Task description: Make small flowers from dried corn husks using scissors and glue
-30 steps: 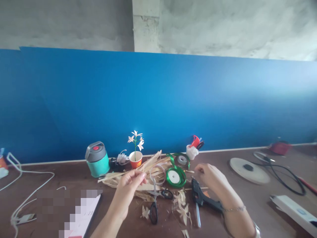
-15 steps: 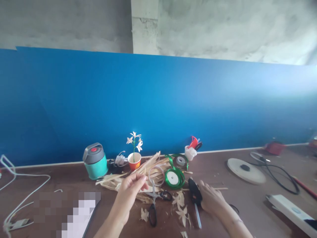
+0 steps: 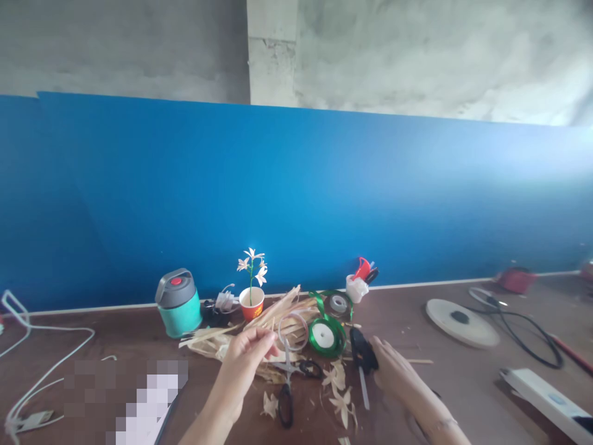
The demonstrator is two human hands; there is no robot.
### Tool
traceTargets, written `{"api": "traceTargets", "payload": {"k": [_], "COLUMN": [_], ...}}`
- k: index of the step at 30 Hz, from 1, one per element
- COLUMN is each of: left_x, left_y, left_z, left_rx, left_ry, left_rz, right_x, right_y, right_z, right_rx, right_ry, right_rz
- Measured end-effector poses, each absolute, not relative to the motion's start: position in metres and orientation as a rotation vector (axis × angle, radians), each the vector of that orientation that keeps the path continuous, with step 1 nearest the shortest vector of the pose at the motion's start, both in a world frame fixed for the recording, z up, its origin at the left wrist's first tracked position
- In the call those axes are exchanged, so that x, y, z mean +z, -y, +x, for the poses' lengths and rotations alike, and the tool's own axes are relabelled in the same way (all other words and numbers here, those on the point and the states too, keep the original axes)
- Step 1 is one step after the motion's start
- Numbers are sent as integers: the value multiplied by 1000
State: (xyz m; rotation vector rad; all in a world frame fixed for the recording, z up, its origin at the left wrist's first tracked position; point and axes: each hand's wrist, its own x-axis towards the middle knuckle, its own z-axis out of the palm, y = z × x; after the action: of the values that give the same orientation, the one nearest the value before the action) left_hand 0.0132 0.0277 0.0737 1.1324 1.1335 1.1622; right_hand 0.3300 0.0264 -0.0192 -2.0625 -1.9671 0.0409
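My left hand (image 3: 248,358) is closed in a pinch over the pale dry husk strips (image 3: 296,307); what is between thumb and fingertips is too small to make out. On the other side, my right hand (image 3: 393,364) is closed on a black glue gun (image 3: 362,350), with a translucent glue stick (image 3: 364,389) poking from its back end toward me. Between the hands lie open scissors (image 3: 286,402) with black handles and several cut husk flowers (image 3: 341,405). A green ribbon roll (image 3: 340,346) and a clear tape ring (image 3: 306,334) sit just beyond.
Farther back stand a teal container (image 3: 180,312), an orange cup (image 3: 252,308) with a flower stem and a white holder (image 3: 356,289) with pens. To the right are a round pale disc (image 3: 482,327), a black cable (image 3: 523,346) and a white power strip (image 3: 546,395). White cables (image 3: 50,327) lie left.
The glue gun has shifted slightly in my right hand's grip, its glue stick end swinging a little left and away from me. My left hand has stayed nearly still.
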Motion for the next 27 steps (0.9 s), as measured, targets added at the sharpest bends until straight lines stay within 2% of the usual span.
{"api": "traceTargets", "payload": {"k": [6,12,16,20,27], "left_x": [75,81,86,85,72], "left_y": [-29,-21,-17,-18,-25], "left_z": [12,17,20,20,20], "left_rx": [1118,1119,1084,1047,1074], "left_ry": [-1100,-1086,-1053,-1040,-1082], "left_rz": [1107,1091,1102,1102,1146], "right_x": [12,75,99,101,90], "right_y": [-32,-25,-19,-23,-32], "right_z": [303,227,177,153,155], "right_rx": [243,794,1127,1210,1127], "right_ry": [1693,1297,1171,1125,1062], "right_rz": [-1734,-1492,-1290,-1171,-1234]}}
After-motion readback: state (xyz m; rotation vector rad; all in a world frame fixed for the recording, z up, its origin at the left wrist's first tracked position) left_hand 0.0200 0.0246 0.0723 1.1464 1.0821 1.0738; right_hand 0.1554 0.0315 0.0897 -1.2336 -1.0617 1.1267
